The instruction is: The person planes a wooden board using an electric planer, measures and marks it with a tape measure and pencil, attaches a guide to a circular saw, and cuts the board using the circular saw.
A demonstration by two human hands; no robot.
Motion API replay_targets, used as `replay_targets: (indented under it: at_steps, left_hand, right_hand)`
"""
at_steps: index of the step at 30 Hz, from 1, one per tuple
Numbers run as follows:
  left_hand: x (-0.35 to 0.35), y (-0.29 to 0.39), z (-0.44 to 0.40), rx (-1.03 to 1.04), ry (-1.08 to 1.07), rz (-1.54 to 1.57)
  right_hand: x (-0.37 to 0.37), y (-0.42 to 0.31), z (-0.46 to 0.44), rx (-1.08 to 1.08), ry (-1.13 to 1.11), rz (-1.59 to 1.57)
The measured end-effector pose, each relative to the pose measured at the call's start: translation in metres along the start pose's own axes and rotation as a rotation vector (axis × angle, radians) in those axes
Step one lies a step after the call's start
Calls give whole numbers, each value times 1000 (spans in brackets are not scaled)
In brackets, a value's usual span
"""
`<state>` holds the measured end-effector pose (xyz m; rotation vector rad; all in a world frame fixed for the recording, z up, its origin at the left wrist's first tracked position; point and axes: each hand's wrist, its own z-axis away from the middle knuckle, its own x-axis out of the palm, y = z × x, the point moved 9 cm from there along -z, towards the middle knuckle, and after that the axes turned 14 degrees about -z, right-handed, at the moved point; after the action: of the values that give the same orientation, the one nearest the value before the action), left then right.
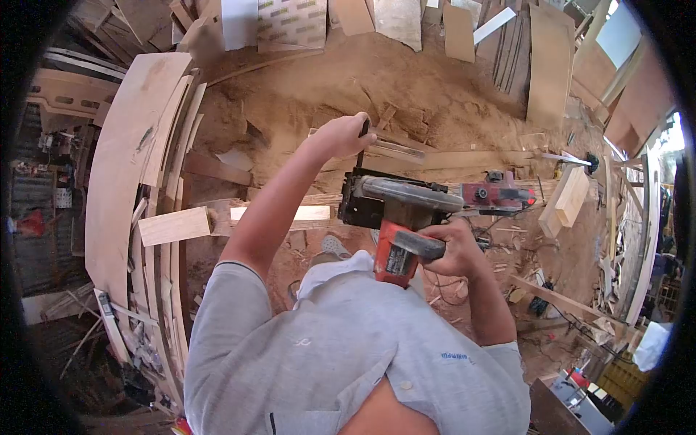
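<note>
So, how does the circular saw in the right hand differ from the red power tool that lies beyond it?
The circular saw is gripped by the right hand; the red power tool lies with no hand on it. The circular saw has a large, rounded grey guard; the red power tool looks boxier, with no such guard in sight. Both have red and dark parts.

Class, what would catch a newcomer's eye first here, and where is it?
The red power saw at the centre, gripped by the right hand, stands out first. To its right in the picture sits a second red tool; along the left side are large pale boards.
</note>
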<state>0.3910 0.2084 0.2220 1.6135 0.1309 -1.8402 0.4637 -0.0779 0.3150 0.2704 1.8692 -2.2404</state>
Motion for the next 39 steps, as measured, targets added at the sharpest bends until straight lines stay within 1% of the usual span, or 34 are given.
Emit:
replay_targets:
  at_steps: [2, 3, 6, 10, 13, 16, 19, 22, 25, 28, 31, 34, 36, 39]
  left_hand:
    - [-4, 5, 8, -6, 35, 4]
    - [-5, 8, 8, -4, 61, 6]
    - [-1, 12, 6, -4, 82, 33]
    - [1, 11, 16, -72, 51, 28]
    - [5, 10, 13, -70, 54, 14]
    - [2, 13, 13, 80, 56, 167]
    - [6, 12, 10, 131, -61, 274]
    - [10, 5, 12, -61, 34, 29]
    - [13, 6, 14, -82, 52, -39]
    - [-2, 15, 20, 66, 19, 220]
    - [-4, 17, 14, 76, 5, 175]
    - [-8, 26, 15, -109, 39, -70]
    - [-7, 22, 10, -34, 50, 47]
    - [5, 10, 2, 32, 15, 274]
  right_hand:
    - [-1, -4, 6, 49, -60, 83]
    - [0, -5, 5, 11, -61, 146]
    - [1, -18, 5, -16, -54, 83]
    - [2, -15, 8, -4, -56, 120]
    - [1, -13, 10, -3, -59, 110]
    - [3, -12, 11, 3, -70, 114]
    - [2, -14, 14, 1, -85, 153]
    - [0, -12, 14, -18, -66, 144]
    - [-2, -12, 14, -33, -54, 147]
    - [-1, -10, 16, -41, -48, 176]
    - [-2, -12, 17, -42, -31, 173]
    - [-2, -11, 16, -23, -29, 132]
    - [-2, -11, 17, -10, -38, 141]
    - [-2, -21, 17, -72, -46, 243]
